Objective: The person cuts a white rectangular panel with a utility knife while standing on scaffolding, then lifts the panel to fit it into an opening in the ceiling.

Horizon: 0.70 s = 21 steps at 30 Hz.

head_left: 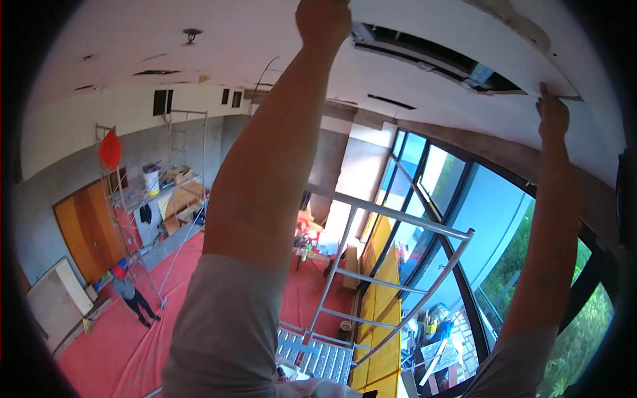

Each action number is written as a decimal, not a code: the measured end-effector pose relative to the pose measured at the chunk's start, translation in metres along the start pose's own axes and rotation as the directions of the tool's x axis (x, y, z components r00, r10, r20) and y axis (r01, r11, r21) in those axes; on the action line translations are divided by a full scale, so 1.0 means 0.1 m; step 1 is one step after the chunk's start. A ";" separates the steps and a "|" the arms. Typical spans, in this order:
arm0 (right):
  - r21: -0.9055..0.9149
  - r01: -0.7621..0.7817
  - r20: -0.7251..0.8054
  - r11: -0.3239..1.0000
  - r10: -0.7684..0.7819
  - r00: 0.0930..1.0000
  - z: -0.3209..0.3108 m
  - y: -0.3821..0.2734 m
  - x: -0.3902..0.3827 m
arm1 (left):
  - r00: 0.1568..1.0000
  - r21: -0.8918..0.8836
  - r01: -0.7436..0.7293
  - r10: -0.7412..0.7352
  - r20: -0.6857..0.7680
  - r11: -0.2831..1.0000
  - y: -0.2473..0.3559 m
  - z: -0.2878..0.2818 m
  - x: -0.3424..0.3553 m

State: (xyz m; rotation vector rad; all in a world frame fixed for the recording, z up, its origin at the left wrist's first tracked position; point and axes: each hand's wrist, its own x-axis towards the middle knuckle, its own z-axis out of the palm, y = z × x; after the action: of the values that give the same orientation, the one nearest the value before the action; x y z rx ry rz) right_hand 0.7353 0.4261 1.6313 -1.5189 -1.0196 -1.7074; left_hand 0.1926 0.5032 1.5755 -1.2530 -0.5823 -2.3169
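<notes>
Left hand [324,25] and right hand [553,118], grips indiscernible, are reaching to the ceiling [451,33], even support probably working best.

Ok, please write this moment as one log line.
left hand: raised toward ceiling, partly cropped | right hand: at ceiling, near dark opening | below: metal scaffold, person in red helmet

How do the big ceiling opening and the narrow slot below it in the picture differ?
The opening looks longer and wider than the thin slot. The opening shows bluish patches; the slot looks plain dark. The opening reaches close to the right hand; the slot lies apart from it. Both are long gaps in the pale ceiling.
</notes>
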 end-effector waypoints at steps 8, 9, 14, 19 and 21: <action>0.826 -0.384 0.227 0.412 0.382 0.896 -0.20 -0.08 -0.03 | 0.994 0.162 0.008 -0.026 0.110 0.987 0.08 -0.16 0.18; 0.818 -0.441 0.294 0.370 0.391 0.872 -0.21 -0.29 -0.01 | 0.998 0.192 -0.011 -0.003 0.069 0.981 -0.04 -0.21 0.24; 0.488 -0.154 -0.018 0.859 0.186 0.982 -0.01 0.24 0.01 | 0.995 0.016 0.058 -0.060 0.079 0.998 0.16 -0.03 0.06; 0.821 -0.408 0.209 0.400 0.454 0.866 -0.24 -0.28 -0.02 | 0.995 0.028 0.066 -0.068 0.067 0.997 0.24 -0.17 0.04; 0.807 -0.390 0.149 0.444 0.485 0.862 -0.20 -0.24 -0.01 | 0.996 0.026 0.060 -0.061 0.069 0.998 0.27 -0.16 0.02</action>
State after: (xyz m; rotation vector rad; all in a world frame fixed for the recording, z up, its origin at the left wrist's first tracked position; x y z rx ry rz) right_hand 0.7051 0.4202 1.6260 -0.9077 -1.0196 -0.7091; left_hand 0.1960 0.4721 1.5736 -1.3270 -0.6785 -2.3158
